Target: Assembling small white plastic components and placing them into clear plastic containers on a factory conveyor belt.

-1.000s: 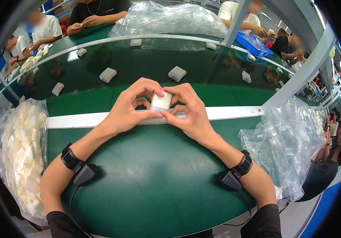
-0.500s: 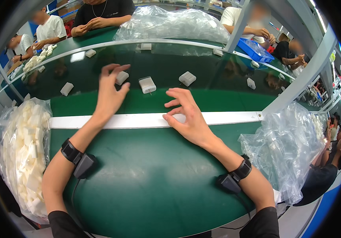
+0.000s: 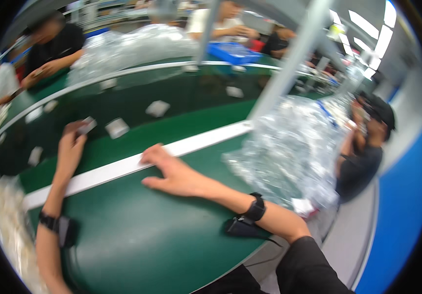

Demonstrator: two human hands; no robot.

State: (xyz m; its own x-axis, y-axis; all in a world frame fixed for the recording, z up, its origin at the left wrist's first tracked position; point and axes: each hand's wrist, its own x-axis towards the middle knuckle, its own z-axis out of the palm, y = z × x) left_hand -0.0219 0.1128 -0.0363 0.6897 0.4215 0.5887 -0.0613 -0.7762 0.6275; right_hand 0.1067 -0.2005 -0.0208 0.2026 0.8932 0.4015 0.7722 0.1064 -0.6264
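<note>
My left hand [image 3: 68, 152] reaches over the white rail to the far green belt. Its thumb and index finger close around a small white plastic block [image 3: 89, 124], though motion blur softens the contact. Two similar blocks lie to the right of it, a nearer white block [image 3: 117, 128] and a farther white block [image 3: 157, 109]. My right hand [image 3: 177, 175] is open and holds nothing, its thumb apart from the fingers. The fingertips hover at or just over the white rail [image 3: 201, 140]; whether they touch it is unclear.
A clear plastic bag heap [image 3: 289, 152] lies right of my right forearm, below a grey post [image 3: 289, 63]. At lower left sits a bag of white pieces [image 3: 12, 225]. Across the belt are more plastic bags [image 3: 137, 49], a blue tray [image 3: 233, 53] and several people.
The view has swung to the right, so the scene sits farther left and tilted. My left thumb and index finger have come closer together at the block. My right hand has flattened over the rail.
</note>
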